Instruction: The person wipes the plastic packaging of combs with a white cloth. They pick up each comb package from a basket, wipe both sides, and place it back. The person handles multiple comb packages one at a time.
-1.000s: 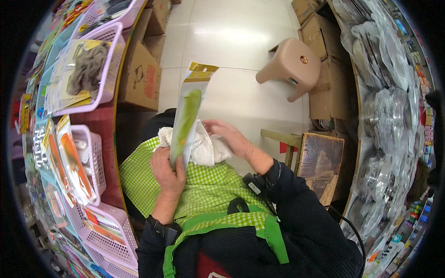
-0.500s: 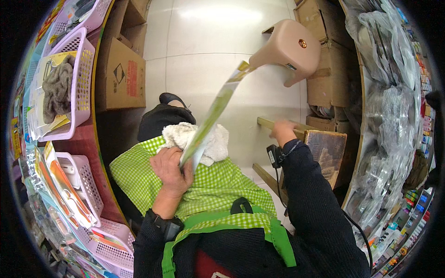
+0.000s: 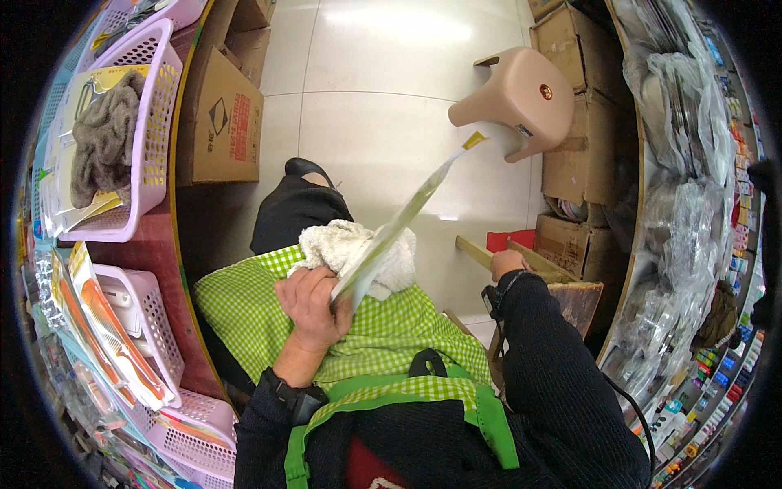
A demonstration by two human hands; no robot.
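In my left hand [image 3: 314, 306] is a thin flat packet [image 3: 403, 216], green and white with a yellow tip, seen nearly edge-on. It slants up and away to the right; the fingers are closed on its near end. Beneath it a white towel [image 3: 326, 242] lies on the green checked apron [image 3: 252, 293] over my lap. To the right, my right hand [image 3: 509, 262] is closed over the rail of a small wooden stool [image 3: 577, 303] with a worn board. The fingertips there are hidden. Something flat and red [image 3: 501, 241] shows just beyond that hand.
A beige plastic stool [image 3: 521, 94] stands ahead on the tiled floor [image 3: 366, 122]. Cardboard boxes [image 3: 224, 122] line the aisle on both sides. Lilac baskets [image 3: 155, 155] with combs and packets are at left; plastic-wrapped goods [image 3: 680, 236] fill the right shelf. A black cable [image 3: 635, 407] runs by my right arm.
My right hand and the wooden stool have shifted nearer to me, and the red flat thing has come into view. The packet in my left hand has swung slightly lower and to the right.
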